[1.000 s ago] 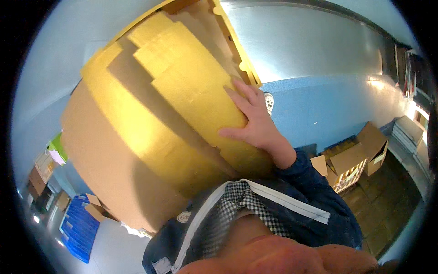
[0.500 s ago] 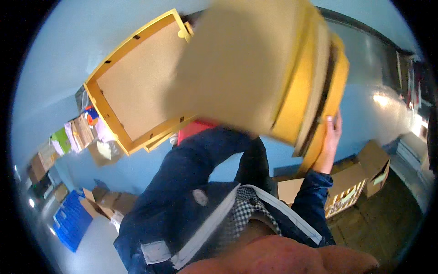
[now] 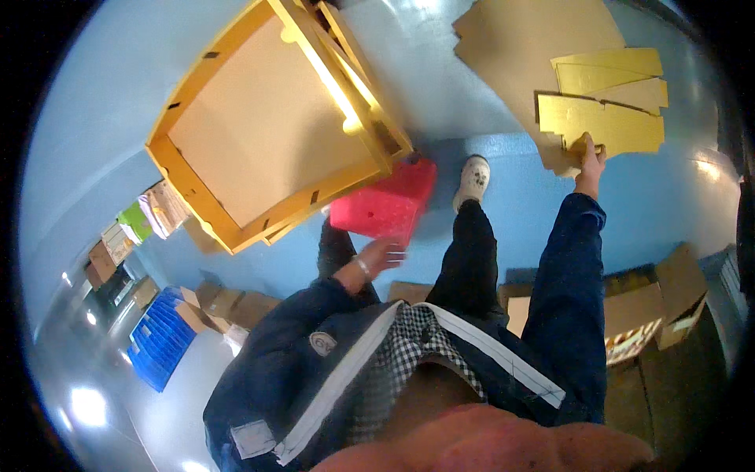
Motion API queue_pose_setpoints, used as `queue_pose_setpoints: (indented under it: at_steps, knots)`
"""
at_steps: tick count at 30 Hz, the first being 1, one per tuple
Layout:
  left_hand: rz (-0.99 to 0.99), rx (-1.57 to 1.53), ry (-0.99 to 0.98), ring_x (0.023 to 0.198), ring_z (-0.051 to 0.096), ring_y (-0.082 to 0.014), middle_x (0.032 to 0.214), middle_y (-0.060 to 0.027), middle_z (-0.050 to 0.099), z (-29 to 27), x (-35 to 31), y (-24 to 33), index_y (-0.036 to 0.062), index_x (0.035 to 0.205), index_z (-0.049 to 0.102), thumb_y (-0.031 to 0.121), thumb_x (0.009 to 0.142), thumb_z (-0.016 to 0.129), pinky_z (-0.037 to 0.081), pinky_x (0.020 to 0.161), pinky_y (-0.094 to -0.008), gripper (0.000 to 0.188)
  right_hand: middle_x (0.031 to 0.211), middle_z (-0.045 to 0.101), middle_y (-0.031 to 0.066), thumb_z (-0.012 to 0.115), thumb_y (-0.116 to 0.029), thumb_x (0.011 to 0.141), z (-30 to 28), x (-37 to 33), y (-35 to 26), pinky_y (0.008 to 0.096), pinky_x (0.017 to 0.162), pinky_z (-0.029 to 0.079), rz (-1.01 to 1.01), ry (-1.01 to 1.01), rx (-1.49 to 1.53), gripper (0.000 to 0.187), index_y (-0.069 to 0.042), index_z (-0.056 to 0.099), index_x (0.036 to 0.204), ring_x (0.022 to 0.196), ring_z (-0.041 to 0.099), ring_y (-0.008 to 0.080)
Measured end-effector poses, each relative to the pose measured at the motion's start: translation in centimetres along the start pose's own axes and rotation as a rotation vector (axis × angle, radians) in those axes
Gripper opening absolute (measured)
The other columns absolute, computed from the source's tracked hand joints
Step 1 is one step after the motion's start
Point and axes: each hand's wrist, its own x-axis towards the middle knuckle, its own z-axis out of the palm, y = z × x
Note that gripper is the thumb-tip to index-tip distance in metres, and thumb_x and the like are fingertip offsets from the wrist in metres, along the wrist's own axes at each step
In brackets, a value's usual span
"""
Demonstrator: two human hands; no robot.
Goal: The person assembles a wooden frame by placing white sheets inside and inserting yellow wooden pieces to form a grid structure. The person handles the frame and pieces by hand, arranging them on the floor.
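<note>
My right hand (image 3: pixel 590 161) reaches out to the far right and grips the near edge of a flattened cardboard sheet (image 3: pixel 527 55). The sheet is brown, with several yellow flaps (image 3: pixel 602 122) folded at its near right end; its far part runs out of view. Over the red plastic stool (image 3: pixel 385 200), at its near side, hovers my left hand (image 3: pixel 381 256), holding nothing, fingers stretched out. Beyond it, at the far left, a shallow yellow cardboard tray (image 3: pixel 259 130) with a brown bottom sits on another yellow piece, partly over the stool.
Blue floor (image 3: pixel 515 208) spreads around my feet, one in a white clog (image 3: pixel 473 181). Brown open boxes (image 3: pixel 637 311) stand near right, more boxes (image 3: pixel 236 307) near left beside a blue plastic crate (image 3: pixel 161 334). Packets (image 3: pixel 161 208) lie left of the tray.
The cardboard sheet has swung from in front of me out to the far right, down by the floor. My left hand has come into view, and the red stool is uncovered.
</note>
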Motion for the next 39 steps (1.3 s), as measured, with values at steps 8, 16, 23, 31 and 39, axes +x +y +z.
queue_pose_setpoints:
  at_steps: [8,16,23,31,39]
  knots:
    - [0.226,0.572,0.642,0.098,0.067,-0.0311,0.117,-0.0129,0.065,-20.7,6.5,3.4,0.0121,0.131,0.054,0.034,0.096,0.057,0.055,0.079,-0.0450,0.041,0.080,0.062,0.0021,0.059,-0.018,0.098,5.4,-15.8,-2.2,0.0282,0.060,0.046,-0.243,-0.159,-0.248,0.014,-0.005,0.063,0.098,0.068,0.056,0.0134]
    - [0.332,1.015,0.747,0.103,0.065,-0.0323,0.121,-0.0142,0.064,-28.6,9.9,3.3,0.0114,0.131,0.056,0.033,0.097,0.055,0.053,0.084,-0.0453,0.040,0.096,0.070,0.0115,0.062,-0.015,0.088,22.9,-36.7,16.5,0.0393,0.072,0.054,-0.543,-1.247,-1.233,0.023,-0.009,0.068,0.110,0.082,0.068,0.0245]
    - [0.459,1.346,0.504,0.107,0.064,-0.0334,0.124,-0.0153,0.063,-22.6,17.4,-2.0,0.0108,0.131,0.057,0.032,0.097,0.053,0.052,0.088,-0.0455,0.040,0.100,0.071,0.0133,0.064,-0.020,0.088,24.1,-38.9,20.8,0.0421,0.076,0.054,-0.808,-1.437,-1.438,0.026,-0.009,0.069,0.110,0.087,0.068,0.0279]
    - [0.558,1.671,0.386,0.112,0.063,-0.0346,0.128,-0.0166,0.062,-15.5,28.8,-1.0,0.0101,0.131,0.058,0.031,0.098,0.051,0.050,0.093,-0.0458,0.040,0.104,0.071,0.0155,0.065,-0.025,0.088,24.6,-38.9,27.1,0.0454,0.081,0.053,-1.077,-1.508,-1.495,0.029,-0.008,0.070,0.111,0.092,0.069,0.0318]
    - [0.571,1.793,0.331,0.116,0.062,-0.0358,0.132,-0.0179,0.061,-11.4,28.0,4.7,0.0093,0.131,0.059,0.030,0.099,0.049,0.049,0.098,-0.0460,0.040,0.108,0.072,0.0176,0.067,-0.030,0.088,27.3,-39.4,19.9,0.0487,0.086,0.053,-1.080,-1.532,-1.478,0.033,-0.007,0.072,0.111,0.096,0.069,0.0357]
